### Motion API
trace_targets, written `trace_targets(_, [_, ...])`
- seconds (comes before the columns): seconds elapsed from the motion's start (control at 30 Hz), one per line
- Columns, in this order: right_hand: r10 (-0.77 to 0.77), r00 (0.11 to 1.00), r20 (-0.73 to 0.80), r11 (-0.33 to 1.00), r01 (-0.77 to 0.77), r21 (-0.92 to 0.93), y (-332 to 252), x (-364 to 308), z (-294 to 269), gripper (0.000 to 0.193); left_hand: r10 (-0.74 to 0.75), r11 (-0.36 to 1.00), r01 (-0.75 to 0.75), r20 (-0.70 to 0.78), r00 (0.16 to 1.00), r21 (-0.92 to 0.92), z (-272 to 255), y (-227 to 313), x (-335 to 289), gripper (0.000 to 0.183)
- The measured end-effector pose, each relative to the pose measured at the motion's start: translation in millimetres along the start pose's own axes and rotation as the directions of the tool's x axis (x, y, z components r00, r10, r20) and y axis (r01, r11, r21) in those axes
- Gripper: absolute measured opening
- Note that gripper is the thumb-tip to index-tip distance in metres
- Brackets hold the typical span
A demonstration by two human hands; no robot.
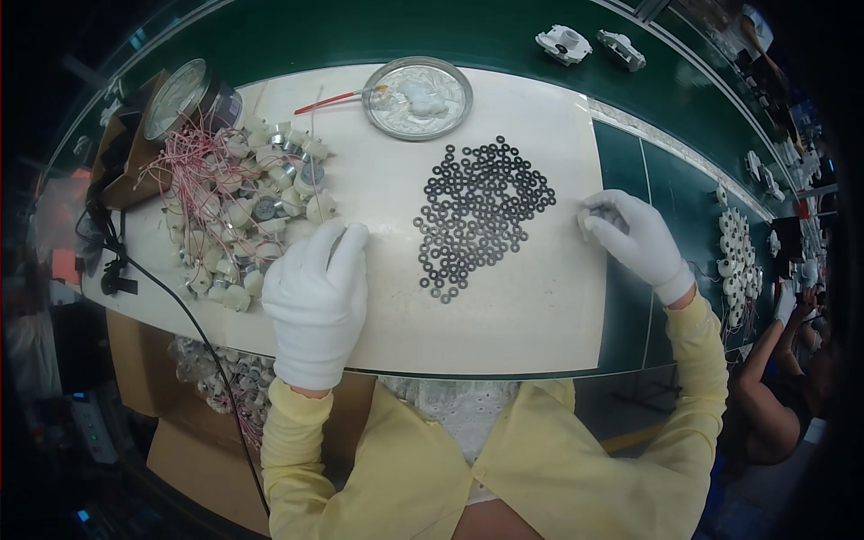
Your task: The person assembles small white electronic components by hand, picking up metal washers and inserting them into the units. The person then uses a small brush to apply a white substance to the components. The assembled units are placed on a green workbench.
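Observation:
Both my hands wear white gloves. My left hand (317,301) is over the board's near left part, beside a heap of small white motors (238,211) with pink and red wires. Its fingers are drawn together; whatever they may hold is hidden. At the board's right edge, my right hand (634,238) is curled, thumb and forefinger bent toward each other. Something greyish shows between them, too small to name. Between the hands, many small dark rings (486,207) lie spread flat on the white board (396,315).
A round metal dish (418,135) of whitish paste stands at the back, a red-handled brush (328,102) on its rim. A tub (184,99) leans in a box at far left. White housings (564,45) sit on the green bench. Below is a cardboard box (202,459); another person's arm (765,387) shows right.

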State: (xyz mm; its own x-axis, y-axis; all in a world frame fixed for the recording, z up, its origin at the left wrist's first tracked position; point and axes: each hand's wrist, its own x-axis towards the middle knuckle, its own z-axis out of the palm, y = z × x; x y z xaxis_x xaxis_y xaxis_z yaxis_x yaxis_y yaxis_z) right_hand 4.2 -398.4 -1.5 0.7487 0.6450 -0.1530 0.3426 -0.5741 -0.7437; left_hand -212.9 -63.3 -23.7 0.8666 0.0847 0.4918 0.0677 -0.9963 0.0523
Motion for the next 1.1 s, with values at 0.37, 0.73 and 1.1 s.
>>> trace_targets(0.37, [-0.056,0.998,0.035,0.932,0.040,0.361,5,-1,27,0.030,0.019,1.000,-0.019,0.054,0.998,0.002,5,-5,6,0.034])
trace_targets(0.73, [-0.204,0.976,-0.080,0.924,0.219,0.312,28,-3,43,0.029,0.002,0.998,-0.006,-0.069,0.998,-0.063,10,-4,-1,0.035])
trace_targets(1.1, [-0.199,0.975,-0.097,0.969,0.211,0.127,27,6,43,0.025,-0.007,0.995,-0.004,-0.110,0.994,-0.100,12,-8,-4,0.038])
